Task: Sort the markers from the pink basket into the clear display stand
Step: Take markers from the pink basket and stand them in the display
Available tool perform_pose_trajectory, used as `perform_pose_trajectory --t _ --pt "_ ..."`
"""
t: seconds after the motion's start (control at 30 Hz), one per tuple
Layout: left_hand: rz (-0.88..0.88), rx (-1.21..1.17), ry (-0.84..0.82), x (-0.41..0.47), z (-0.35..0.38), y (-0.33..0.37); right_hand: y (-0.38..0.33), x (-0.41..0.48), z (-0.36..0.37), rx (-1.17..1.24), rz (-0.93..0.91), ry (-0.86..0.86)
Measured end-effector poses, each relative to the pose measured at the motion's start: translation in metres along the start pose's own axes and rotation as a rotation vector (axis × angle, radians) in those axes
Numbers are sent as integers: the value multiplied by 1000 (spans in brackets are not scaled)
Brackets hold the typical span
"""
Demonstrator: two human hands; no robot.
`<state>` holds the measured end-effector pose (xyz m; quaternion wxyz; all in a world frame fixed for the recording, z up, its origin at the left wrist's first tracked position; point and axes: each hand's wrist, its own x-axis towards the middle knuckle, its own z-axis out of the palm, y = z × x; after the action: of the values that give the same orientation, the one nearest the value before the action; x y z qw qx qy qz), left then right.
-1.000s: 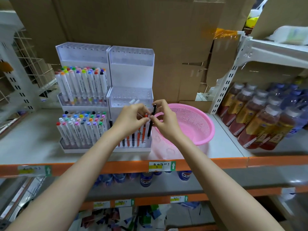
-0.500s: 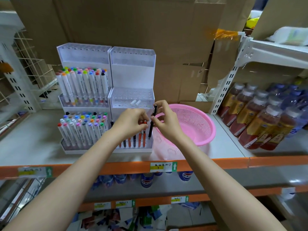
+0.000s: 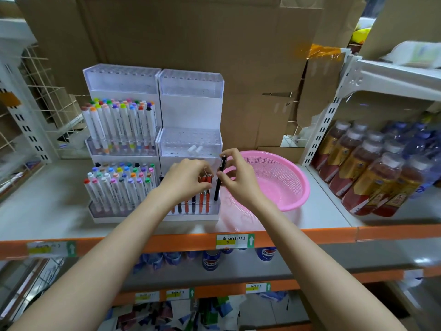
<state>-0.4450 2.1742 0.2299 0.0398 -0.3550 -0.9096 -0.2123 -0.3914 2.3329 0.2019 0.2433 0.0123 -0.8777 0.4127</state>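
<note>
So the right hand (image 3: 239, 179) is pinching a black marker (image 3: 217, 191) near its top end with thumb and fingertips. It's pretty much upright, and its lower tip is down at the near row of the clear display stand (image 3: 191, 111), at the right end of that row. The left hand (image 3: 187, 181) is just beside it, fingers curled onto the tops of two orange markers (image 3: 207, 179) already standing in the same row with a few other dark and orange ones. The middle tier has two little white caps (image 3: 195, 149) lying on it. The pink basket (image 3: 274, 177) sits right of the stand, touching or nearly touching it, can't quite tell. On the left is a second stand packed with white-barrelled markers (image 3: 119, 125) with coloured caps on two tiers. All of this is on a grey shelf (image 3: 47, 206) with an orange front edge, with cardboard (image 3: 202, 39) behind, drink bottles (image 3: 370, 173) far right and cans (image 3: 211, 259) on the shelf below.
</note>
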Motion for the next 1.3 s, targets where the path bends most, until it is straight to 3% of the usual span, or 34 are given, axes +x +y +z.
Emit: perform_pose_trajectory --t 0.6,1.3 --pt "-3 -7 -14 -2 -5 0 -5 -7 -2 32 13 -55" --pt "-16 -51 -14 -3 -7 -4 5 -11 7 -99 -23 -199"
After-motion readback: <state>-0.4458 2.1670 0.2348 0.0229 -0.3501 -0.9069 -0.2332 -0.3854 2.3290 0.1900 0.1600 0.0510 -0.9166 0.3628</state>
